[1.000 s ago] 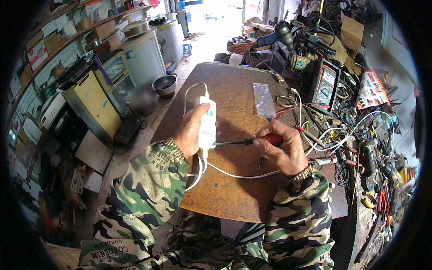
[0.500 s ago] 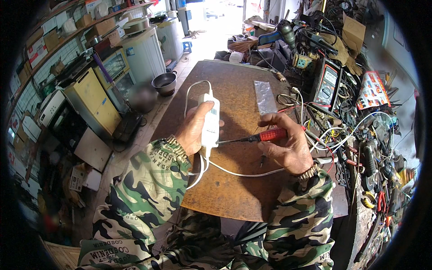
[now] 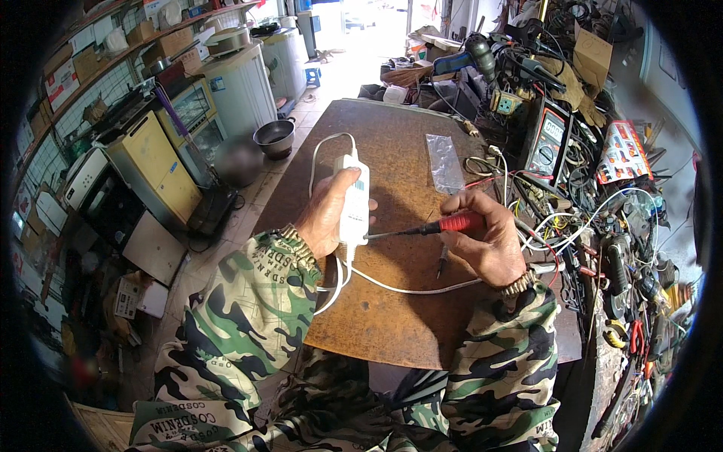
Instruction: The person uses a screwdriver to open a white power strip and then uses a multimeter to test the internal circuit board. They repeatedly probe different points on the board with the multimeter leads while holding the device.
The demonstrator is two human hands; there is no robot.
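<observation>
My left hand (image 3: 325, 213) is closed around a white power adapter (image 3: 354, 200), thumb on its face, holding it upright above the wooden table (image 3: 376, 331). White cables leave both its ends. In my right hand (image 3: 489, 239) is a red-handled screwdriver (image 3: 459, 223), gripped between thumb and fingers. Its long, thin dark shaft points left, and the tip meets the lower right edge of the adapter; whether it is inside a seam I cannot tell. Below my right fingers shows a thin dark probe-like piece (image 3: 442, 262) with a pointed end, partly hidden by the hand.
A clear plastic bag (image 3: 445, 163) lies on the table beyond my right hand. To the right stands a multimeter (image 3: 547, 142) among tangled cables and tools. A white cable (image 3: 407, 288) crosses the table. On the floor at left are a dark pot (image 3: 276, 139) and old appliances.
My right hand has shifted slightly right on the screwdriver, and more of the dark probe-like piece shows below it. The adapter and my left hand stay almost in place.
</observation>
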